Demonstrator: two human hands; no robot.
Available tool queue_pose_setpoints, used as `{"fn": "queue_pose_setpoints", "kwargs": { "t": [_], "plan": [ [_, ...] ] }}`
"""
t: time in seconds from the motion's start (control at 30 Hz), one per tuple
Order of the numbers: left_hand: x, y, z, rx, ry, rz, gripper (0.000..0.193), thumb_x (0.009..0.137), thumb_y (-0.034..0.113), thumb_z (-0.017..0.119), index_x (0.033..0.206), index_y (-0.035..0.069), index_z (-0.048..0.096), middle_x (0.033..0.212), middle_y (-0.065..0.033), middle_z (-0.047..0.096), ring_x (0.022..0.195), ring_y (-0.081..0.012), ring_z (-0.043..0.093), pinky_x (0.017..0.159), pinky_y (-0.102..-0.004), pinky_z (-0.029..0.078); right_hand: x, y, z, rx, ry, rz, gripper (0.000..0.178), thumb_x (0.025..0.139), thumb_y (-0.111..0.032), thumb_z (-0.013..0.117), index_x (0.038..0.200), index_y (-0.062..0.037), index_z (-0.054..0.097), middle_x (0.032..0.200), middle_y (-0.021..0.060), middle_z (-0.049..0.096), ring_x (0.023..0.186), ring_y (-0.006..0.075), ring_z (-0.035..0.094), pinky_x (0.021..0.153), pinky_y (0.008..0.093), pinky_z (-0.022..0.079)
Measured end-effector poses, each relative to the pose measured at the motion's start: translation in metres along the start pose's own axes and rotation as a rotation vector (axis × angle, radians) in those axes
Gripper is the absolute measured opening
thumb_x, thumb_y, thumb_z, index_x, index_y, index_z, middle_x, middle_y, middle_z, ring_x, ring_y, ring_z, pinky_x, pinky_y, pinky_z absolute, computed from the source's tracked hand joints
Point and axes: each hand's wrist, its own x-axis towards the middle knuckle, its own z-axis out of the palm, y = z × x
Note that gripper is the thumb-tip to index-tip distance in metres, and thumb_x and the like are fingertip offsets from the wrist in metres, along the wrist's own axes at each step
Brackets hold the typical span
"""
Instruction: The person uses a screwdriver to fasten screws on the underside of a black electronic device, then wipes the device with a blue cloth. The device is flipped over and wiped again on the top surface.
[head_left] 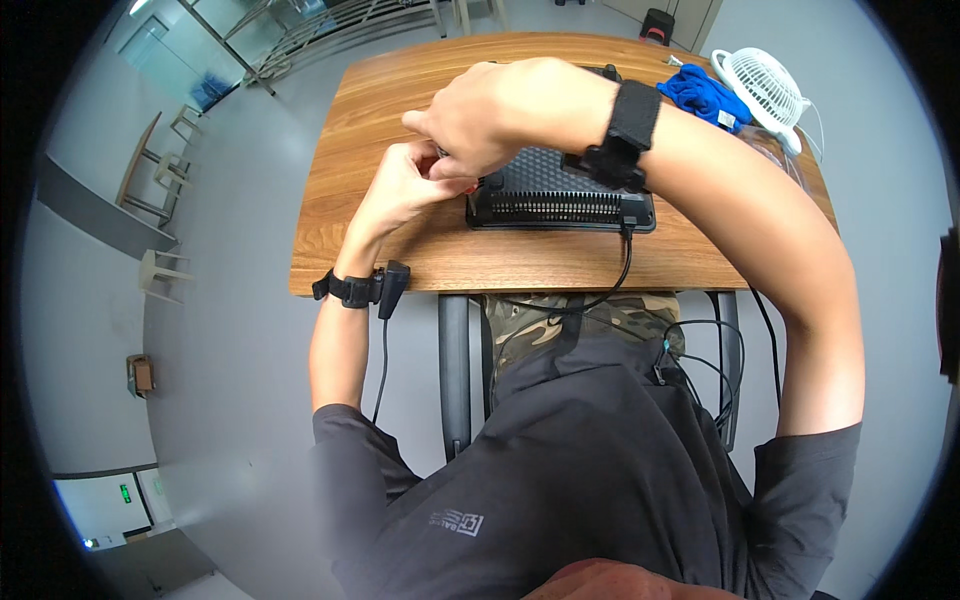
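A black, box-like device (560,205) with a textured top and a row of vent slots along its near edge lies on the wooden table. Both my hands meet at its left side. My left hand (405,185) is closed in a pinch, its fingertips close against the other hand. Reaching across from the right, my right hand (485,115) curls over the left fingertips and covers part of the device. Whatever the fingers hold is hidden between them. A small red bit (472,188) shows just below the fingertips, too small to name.
A black cable (628,245) runs from the device's near right corner over the table edge. At the far right of the wooden table (345,200) are a crumpled blue cloth (705,95) and a white fan (765,85). Black straps circle both wrists.
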Motion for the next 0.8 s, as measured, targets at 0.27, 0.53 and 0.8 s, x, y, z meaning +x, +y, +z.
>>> {"fn": "queue_pose_setpoints", "kwargs": {
  "t": [0.27, 0.53, 0.8],
  "plan": [
    [0.004, -0.001, 0.000, 0.143, 0.016, -0.024, 0.027, 0.080, 0.004, 0.081, 0.104, -0.002, 0.069, 0.096, -0.0052, 0.072, 0.087, -0.0091, 0.065, 0.080, -0.0256, 0.053, 0.015, 0.002, -0.002, 0.045, -0.019, 0.058, 0.041, 0.096, -0.042, 0.063, 0.113, -0.0045, 0.069, 0.096, 0.0184, 0.075, 0.092, 0.0358, 0.073, 0.083, 0.0450, 0.057],
    [0.006, -0.021, -0.009, 0.128, 0.009, -0.008, 0.026, 0.080, 0.004, 0.082, 0.104, 0.000, 0.073, 0.090, -0.0013, 0.072, 0.081, -0.0069, 0.062, 0.078, -0.0253, 0.052, 0.006, 0.002, -0.003, 0.006, 0.048, -0.025, 0.046, 0.097, -0.046, 0.060, 0.110, -0.0039, 0.071, 0.092, 0.0176, 0.075, 0.089, 0.0353, 0.073, 0.081, 0.0458, 0.057],
    [0.006, -0.009, 0.005, 0.140, 0.080, 0.033, 0.019, 0.079, 0.007, 0.084, 0.095, 0.002, 0.076, 0.071, 0.0071, 0.058, 0.070, -0.0031, 0.051, 0.069, -0.0208, 0.044, 0.001, 0.001, -0.009, -0.022, -0.006, 0.042, 0.043, 0.096, -0.042, 0.062, 0.112, -0.0028, 0.070, 0.093, 0.0177, 0.075, 0.091, 0.0358, 0.072, 0.081, 0.0458, 0.057]
  ]
}}
